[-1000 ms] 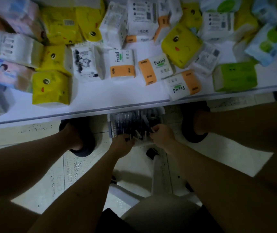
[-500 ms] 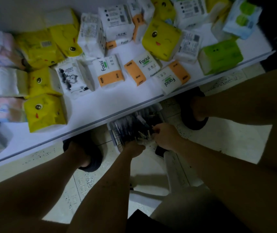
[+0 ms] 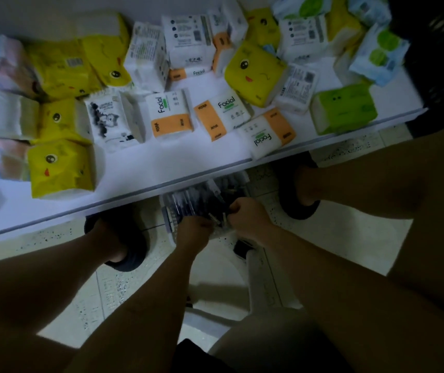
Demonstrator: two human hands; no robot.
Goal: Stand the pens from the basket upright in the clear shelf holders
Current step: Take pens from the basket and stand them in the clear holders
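Single head-worn wide-angle view, facing steeply down, shelf (image 3: 140,168) near, floor (image 3: 336,238) farther below.

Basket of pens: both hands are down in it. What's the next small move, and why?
Probably lift the right hand up with its bunch of pens. Its fingers are curled round them in the basket, which sits low, partly under the shelf edge. The left hand is among the pens, its grip hidden. No clear holder is in view.
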